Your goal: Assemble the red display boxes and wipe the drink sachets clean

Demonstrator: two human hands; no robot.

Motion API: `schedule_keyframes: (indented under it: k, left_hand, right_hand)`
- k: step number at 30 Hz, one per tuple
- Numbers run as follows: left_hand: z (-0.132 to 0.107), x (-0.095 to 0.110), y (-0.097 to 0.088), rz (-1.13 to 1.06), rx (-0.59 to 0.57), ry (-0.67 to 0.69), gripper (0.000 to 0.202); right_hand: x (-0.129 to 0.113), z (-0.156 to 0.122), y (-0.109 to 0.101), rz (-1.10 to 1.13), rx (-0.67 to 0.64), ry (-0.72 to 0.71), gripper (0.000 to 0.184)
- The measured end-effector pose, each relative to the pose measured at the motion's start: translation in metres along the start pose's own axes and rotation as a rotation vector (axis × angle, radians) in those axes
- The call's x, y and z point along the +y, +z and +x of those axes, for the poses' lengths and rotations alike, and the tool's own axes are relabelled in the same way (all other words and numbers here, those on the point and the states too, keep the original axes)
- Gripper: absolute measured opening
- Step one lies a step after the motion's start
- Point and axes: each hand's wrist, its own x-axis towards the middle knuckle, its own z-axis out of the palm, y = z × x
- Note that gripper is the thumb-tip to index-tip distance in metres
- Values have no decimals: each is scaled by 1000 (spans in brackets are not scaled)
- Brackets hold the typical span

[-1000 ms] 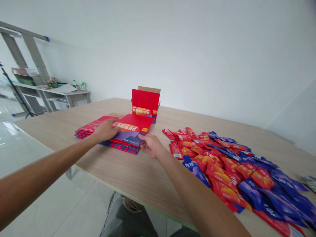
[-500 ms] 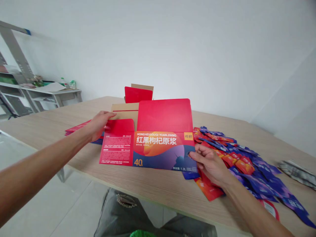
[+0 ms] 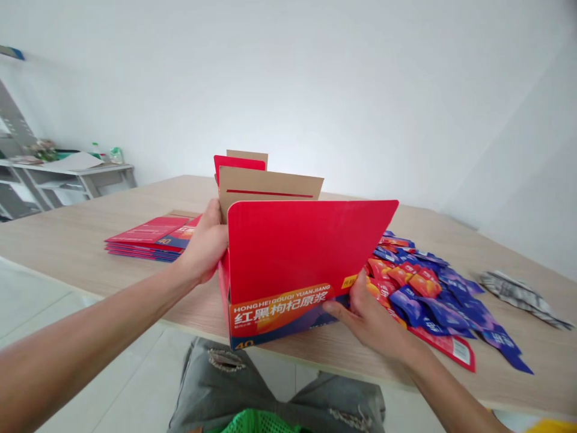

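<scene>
I hold a red cardboard box [image 3: 288,258] with Chinese print near the table's front edge; it is partly opened into shape, its red lid flap up and a brown inner flap behind. My left hand [image 3: 205,243] grips its left side wall. My right hand [image 3: 367,316] pinches its lower right corner. A stack of flat red boxes [image 3: 148,237] lies to the left. Behind stands an assembled red box [image 3: 238,163] with its lid up.
Several red and blue sachets [image 3: 428,288] are heaped on the wooden table [image 3: 67,240] right of the box. A silvery wrapper [image 3: 523,291] lies at the far right. A grey shelf unit [image 3: 67,174] stands at the back left. My knees are below the table edge.
I lifted one flat box off the stack, brought it toward me and unfolded it; it now stands upright and partly opened between my hands. The view has shifted right.
</scene>
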Motion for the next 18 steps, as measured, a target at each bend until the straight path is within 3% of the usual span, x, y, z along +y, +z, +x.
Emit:
schedule_keyframes:
  k: [4,10,14,16,18]
  left_hand:
    - [5,-6,-3,-183,-148,61,68]
    - [10,0,-17,-90,-328,-78,87]
    - [11,7,-26,14,-355,-183,92]
    - [12,9,-28,83,-368,-234,86]
    - [14,7,-29,235,-282,-175,79]
  right_hand:
    - [7,-1,-2,-18,23,56,59]
    - [-1,14,-23,-23,51,-41,47]
    - [-6,19,-42,-74,99,-71,55]
    - [-9,17,-48,-118,68,-114,47]
    - [-12,13,-50,-138,43,-139,40]
